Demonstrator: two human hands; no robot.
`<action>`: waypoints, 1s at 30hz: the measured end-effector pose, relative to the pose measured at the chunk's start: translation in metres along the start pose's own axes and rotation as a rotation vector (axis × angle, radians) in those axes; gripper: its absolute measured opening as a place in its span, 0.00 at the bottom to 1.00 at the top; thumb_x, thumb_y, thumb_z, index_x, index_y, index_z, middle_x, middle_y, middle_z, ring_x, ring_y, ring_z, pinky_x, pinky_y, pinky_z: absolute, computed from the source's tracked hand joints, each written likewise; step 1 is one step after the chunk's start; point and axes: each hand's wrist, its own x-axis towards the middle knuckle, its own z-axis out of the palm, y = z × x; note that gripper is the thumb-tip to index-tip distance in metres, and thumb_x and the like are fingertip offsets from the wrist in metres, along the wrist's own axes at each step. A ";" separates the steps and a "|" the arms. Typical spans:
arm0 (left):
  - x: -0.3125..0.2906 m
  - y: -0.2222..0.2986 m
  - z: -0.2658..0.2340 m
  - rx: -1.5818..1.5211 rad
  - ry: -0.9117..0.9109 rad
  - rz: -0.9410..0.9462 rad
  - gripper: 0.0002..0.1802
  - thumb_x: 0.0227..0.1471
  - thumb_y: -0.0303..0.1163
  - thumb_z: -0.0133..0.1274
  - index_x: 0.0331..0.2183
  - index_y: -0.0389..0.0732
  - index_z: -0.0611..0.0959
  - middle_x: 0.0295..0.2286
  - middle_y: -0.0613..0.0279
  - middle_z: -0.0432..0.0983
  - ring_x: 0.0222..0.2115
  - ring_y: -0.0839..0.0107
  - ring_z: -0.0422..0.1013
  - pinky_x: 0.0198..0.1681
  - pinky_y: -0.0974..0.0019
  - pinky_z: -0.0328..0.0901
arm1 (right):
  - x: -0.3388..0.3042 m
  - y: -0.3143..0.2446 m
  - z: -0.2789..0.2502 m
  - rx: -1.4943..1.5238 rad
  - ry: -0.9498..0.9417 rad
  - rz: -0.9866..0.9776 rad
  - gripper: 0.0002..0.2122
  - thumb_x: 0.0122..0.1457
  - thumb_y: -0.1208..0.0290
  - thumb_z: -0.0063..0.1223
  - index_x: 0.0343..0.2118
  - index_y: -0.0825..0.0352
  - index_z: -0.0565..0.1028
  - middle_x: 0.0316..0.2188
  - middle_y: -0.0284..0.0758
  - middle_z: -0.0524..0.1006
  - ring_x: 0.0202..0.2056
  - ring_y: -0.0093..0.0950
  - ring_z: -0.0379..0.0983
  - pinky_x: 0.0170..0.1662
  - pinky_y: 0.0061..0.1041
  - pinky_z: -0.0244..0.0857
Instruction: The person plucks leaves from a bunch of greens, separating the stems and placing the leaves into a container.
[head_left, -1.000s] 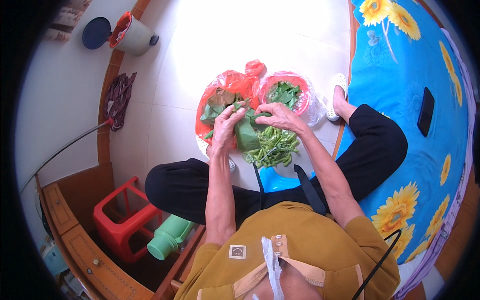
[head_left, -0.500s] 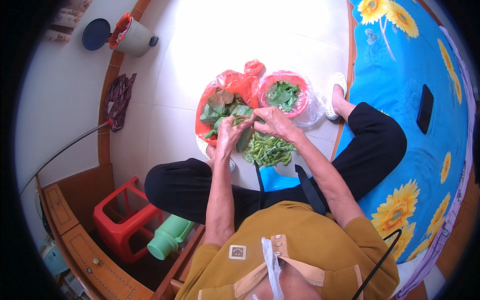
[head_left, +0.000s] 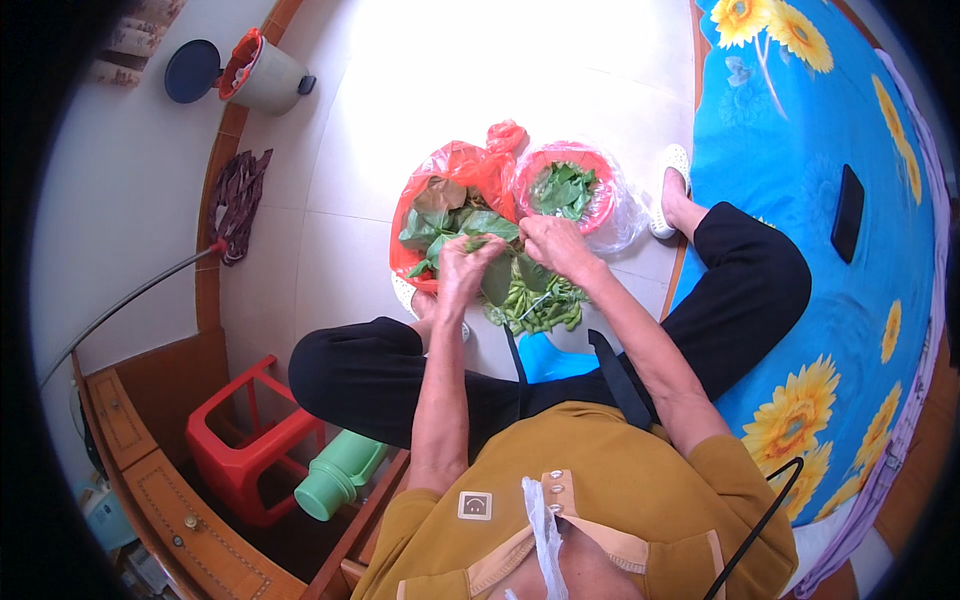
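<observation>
My left hand [head_left: 466,270] is closed around a leafy green bean stem [head_left: 477,243], with a bit of green showing above the fingers. Close by on the right, my right hand [head_left: 556,246] is pinched shut; what its fingertips hold is hidden. Large green leaves [head_left: 497,280] hang between and below the hands. Under them on the floor lies a pile of green bean pods [head_left: 540,308]. Just beyond my left hand is an open red plastic bag [head_left: 463,163] full of leafy stems. A pink basin [head_left: 607,205] lined with clear plastic holds picked leaves [head_left: 566,190].
To my right is a bed with a blue sunflower sheet [head_left: 770,310], a black phone [head_left: 849,215] lying on it. At left are a red stool [head_left: 225,400], a green thermos [head_left: 338,475], a wooden drawer cabinet [head_left: 185,515], a mop [head_left: 240,200] and a bin [head_left: 270,78].
My hands have drawn a little apart, and my left hand has turned with its fingers more curled. Leaves now hang lower between them, over the pods.
</observation>
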 end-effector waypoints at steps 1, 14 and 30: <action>-0.001 0.011 -0.005 0.031 -0.046 -0.072 0.09 0.43 0.31 0.56 0.25 0.35 0.82 0.22 0.67 0.76 0.22 0.82 0.69 0.25 0.76 0.63 | -0.002 0.008 0.000 0.205 -0.025 0.054 0.06 0.48 0.73 0.47 0.29 0.66 0.71 0.22 0.37 0.71 0.27 0.31 0.70 0.32 0.30 0.64; -0.004 0.019 -0.011 -0.145 -0.044 -0.110 0.11 0.45 0.32 0.56 0.29 0.34 0.81 0.24 0.63 0.77 0.24 0.78 0.71 0.29 0.76 0.65 | 0.007 -0.017 -0.030 0.887 -0.213 0.201 0.11 0.56 0.63 0.50 0.31 0.67 0.74 0.26 0.26 0.72 0.29 0.15 0.67 0.35 0.17 0.62; 0.011 -0.002 -0.007 0.367 0.217 0.333 0.06 0.43 0.27 0.53 0.27 0.34 0.77 0.22 0.55 0.74 0.22 0.71 0.70 0.28 0.68 0.64 | -0.010 -0.004 0.004 1.651 -0.347 0.543 0.05 0.53 0.69 0.49 0.25 0.64 0.71 0.19 0.21 0.63 0.20 0.11 0.55 0.24 0.13 0.53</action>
